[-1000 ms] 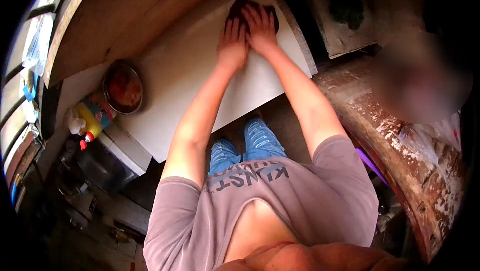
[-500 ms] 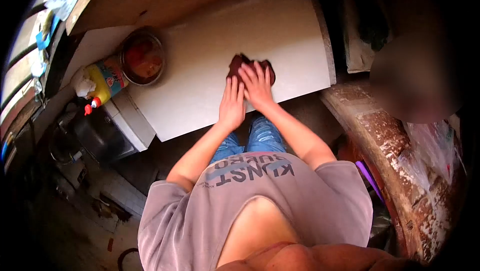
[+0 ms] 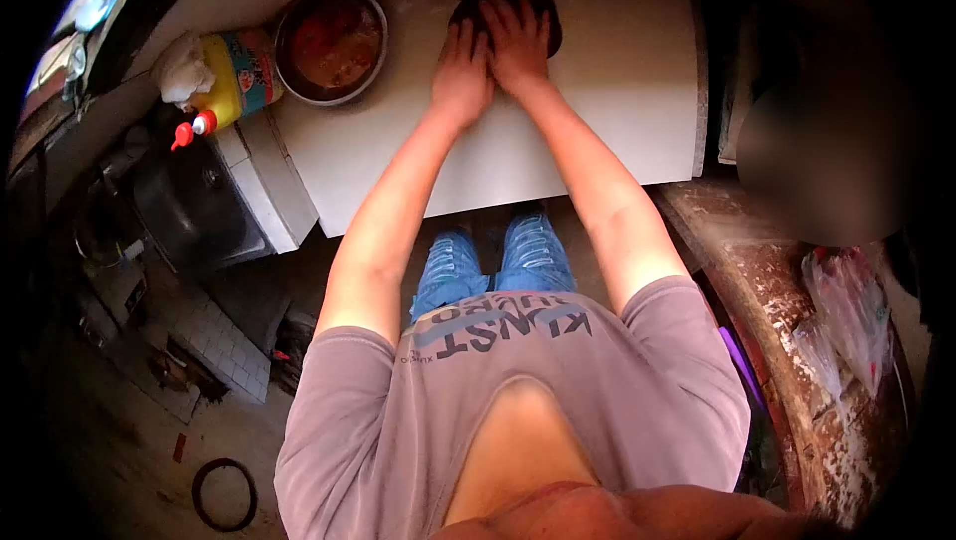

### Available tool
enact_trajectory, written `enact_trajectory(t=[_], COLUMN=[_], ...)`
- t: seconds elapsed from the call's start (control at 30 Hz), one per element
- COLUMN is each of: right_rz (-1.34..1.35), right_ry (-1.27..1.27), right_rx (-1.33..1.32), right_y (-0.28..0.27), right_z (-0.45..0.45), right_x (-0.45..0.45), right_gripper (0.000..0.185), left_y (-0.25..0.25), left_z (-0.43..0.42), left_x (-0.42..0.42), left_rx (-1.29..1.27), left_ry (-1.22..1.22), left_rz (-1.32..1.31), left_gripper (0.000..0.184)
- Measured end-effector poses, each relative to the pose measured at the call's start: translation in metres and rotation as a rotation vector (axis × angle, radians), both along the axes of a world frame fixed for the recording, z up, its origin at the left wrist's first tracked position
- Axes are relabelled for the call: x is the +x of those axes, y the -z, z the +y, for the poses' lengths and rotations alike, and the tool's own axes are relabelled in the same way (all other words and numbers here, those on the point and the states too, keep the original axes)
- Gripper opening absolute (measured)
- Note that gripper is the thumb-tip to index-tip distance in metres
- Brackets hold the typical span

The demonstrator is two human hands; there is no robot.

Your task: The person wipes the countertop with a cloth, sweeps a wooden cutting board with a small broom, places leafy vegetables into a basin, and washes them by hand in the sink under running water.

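Cloth beneath left grip; right grip too

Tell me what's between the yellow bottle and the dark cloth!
The head view shows a round metal bowl between the yellow bottle and the dark cloth, then a bare stretch of white tabletop.

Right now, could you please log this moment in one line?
left hand: on dark cloth | right hand: on dark cloth | bowl: beside yellow bottle

A dark sink sits left, a worn wooden ledge right.
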State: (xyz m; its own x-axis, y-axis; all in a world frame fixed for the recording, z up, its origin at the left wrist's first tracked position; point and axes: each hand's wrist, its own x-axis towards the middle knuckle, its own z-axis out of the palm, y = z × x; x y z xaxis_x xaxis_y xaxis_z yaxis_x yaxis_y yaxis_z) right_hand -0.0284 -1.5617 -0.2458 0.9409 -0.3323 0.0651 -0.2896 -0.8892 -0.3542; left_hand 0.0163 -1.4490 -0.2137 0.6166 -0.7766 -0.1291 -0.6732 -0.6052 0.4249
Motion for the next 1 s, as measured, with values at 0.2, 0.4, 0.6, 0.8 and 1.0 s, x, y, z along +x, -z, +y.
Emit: enact_trajectory(t=[0.2,0.4,0.6,0.8,1.0], right_rz=[0.103,-0.02,-0.152,0.003,0.038], right_ry=[-0.26,-0.275,-0.22,-0.29,-0.49], right_rx=[0.137,0.101,0.059,0.039,0.186], right_y=[-0.018,-0.013,0.006,-0.012,-0.02], right_z=[0.097,0.077,0.055,0.092,0.2], right_x=[-0.069,-0.001,0.049,-0.023,-0.128], right_gripper=[0.054,0.048,0.05,0.055,0.055], left_y=[-0.024,-0.007,0.01,-0.008,-0.043], left_z=[0.106,0.089,0.064,0.111,0.225], left_x=[-0.093,-0.041,0.007,-0.058,-0.173], left_rx=[0.086,0.073,0.008,0.085,0.206], left_ry=[-0.121,-0.18,-0.224,-0.137,-0.197], left_rz=[0.103,0.018,-0.019,0.049,0.285], left_gripper=[0.072,0.075,0.073,0.078,0.084])
